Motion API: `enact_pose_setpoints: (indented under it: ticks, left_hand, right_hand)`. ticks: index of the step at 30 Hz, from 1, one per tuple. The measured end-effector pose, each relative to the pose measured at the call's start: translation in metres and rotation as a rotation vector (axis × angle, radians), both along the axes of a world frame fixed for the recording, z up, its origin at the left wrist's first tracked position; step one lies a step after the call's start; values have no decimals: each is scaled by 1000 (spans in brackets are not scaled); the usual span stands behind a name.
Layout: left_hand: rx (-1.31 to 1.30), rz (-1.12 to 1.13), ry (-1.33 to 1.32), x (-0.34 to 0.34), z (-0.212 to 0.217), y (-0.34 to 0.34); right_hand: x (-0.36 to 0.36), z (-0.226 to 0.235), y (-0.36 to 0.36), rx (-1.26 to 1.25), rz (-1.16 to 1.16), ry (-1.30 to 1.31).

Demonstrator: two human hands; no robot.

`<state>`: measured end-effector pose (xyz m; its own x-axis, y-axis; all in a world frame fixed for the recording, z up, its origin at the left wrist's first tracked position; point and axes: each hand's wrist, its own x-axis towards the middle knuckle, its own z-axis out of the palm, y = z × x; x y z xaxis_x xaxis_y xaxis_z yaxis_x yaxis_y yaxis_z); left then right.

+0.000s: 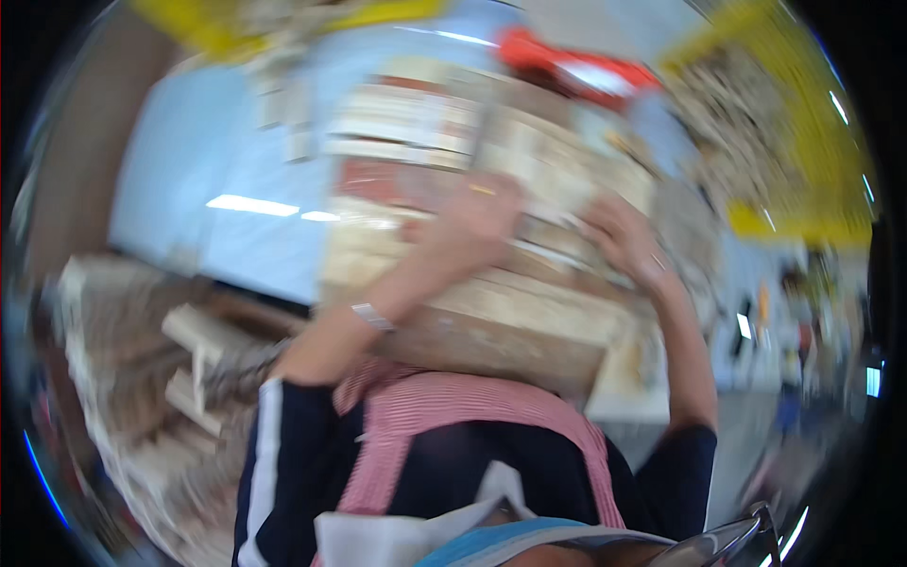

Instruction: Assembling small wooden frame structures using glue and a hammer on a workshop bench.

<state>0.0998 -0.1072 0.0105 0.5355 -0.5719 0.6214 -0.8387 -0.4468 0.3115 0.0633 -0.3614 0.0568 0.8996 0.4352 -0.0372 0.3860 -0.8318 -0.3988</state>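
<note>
Picture is v. blurred, so we keep to what reads. We've got a big stack of wooden boards (491, 208) up against our chest, filling the middle of the view, tilted w/ its top leaning away to the upper left. Our left hand (477, 213) lies flat on the front of the stack near its middle, fingers spread and pressed to the wood; a silver bracelet (371, 317) sits on that wrist. Our right hand (624, 241) is on the stack's right side, fingers curled over a board edge, touching it. Neither hand wraps fully round; both bear on the wood, palms open-ish.

Below the stack we see our dark top and a red-and-white striped apron (444, 416). To the lower left, a heap of pale wood offcuts (179, 369), well apart from the hands. Behind, a light blue surface (217, 161) w/ bright reflections; yellow bins (803, 161) at upper right hold small pale bits, too blurred to tell what.
</note>
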Motion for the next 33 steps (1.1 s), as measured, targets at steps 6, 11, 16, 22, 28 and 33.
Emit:
enact_pose_setpoints:
  ticks: [6,11,16,22,28,33]
  left_hand:
    - [-170,-311,66,-36,0,-67]
    - [90,-140,-12,-61,-20,-69]
    - [172,-141,-48,-54,-22,-73]
    - [185,-190,0,-53,-27,-79]
    - [165,-191,-8,-53,-36,-83]
    - [198,-201,-16,-53,-31,-86]
  right_hand:
    - [-15,-26,-36,114,-117,46]
    - [13,-12,-42,217,-124,380]
    - [95,45,41,149,5,-65]
    - [173,10,135,-5,91,-258]
    - [183,15,162,-1,-50,141]
    - [196,5,140,27,-11,-115]
